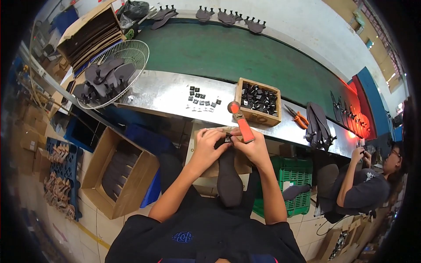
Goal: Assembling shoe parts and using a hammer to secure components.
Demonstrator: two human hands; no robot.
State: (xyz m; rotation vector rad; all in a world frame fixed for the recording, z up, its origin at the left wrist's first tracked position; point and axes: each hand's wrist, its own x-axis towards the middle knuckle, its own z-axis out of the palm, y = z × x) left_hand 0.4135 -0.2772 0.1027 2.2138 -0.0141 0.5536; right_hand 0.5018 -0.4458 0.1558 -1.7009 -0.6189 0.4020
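Note:
A dark grey shoe sole (230,182) lies lengthwise in front of me, its heel end toward my body. At its far end, my left hand (209,145) is closed, with thumb and fingertips pinching a small black piece (228,138) there. My right hand (250,147) is closed on the same end from the other side. A hammer with a red handle (244,128) lies over my right hand, its round head pointing away from me; how it is held is hidden. Under my hands is a brownish work surface (244,165).
Beyond my hands, several small black parts (202,97) lie on the metal ledge (164,85). A wooden box (267,119) holds more. Orange pliers (300,119) and stacked soles (316,122) are rightward; a wire basket (141,55) of soles is leftward. A co-worker (366,184) sits at right.

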